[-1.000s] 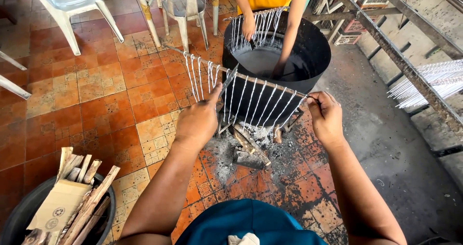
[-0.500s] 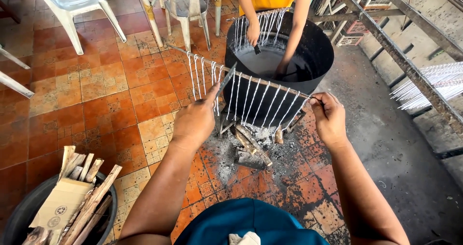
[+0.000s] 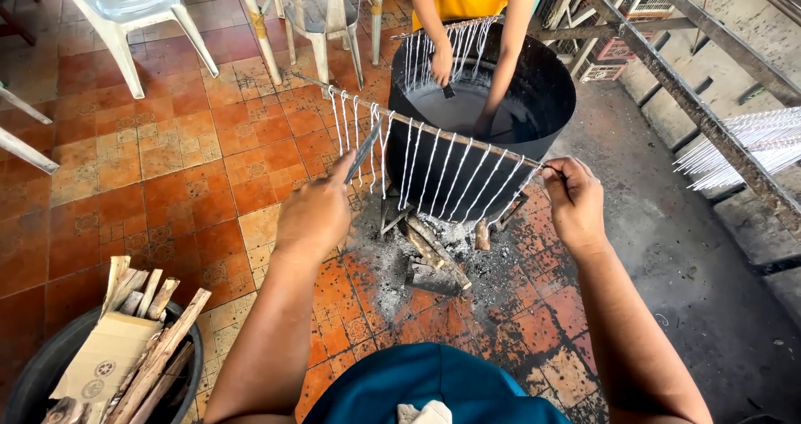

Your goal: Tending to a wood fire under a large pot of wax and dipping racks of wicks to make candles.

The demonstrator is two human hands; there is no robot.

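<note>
Right hand (image 3: 574, 200) pinches rod (image 3: 442, 134) end, holding it level so white candles (image 3: 434, 169) hang free beside black drum (image 3: 492, 111). Left hand (image 3: 315, 217), fingers closed on knife (image 3: 364, 150), blade up among strands. Firewood (image 3: 435, 253) below.

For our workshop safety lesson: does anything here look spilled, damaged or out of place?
Grey ash and charred wood scraps spill across the scorched, stained orange floor tiles beside the large black metal drum. Nothing else stands out.
</note>
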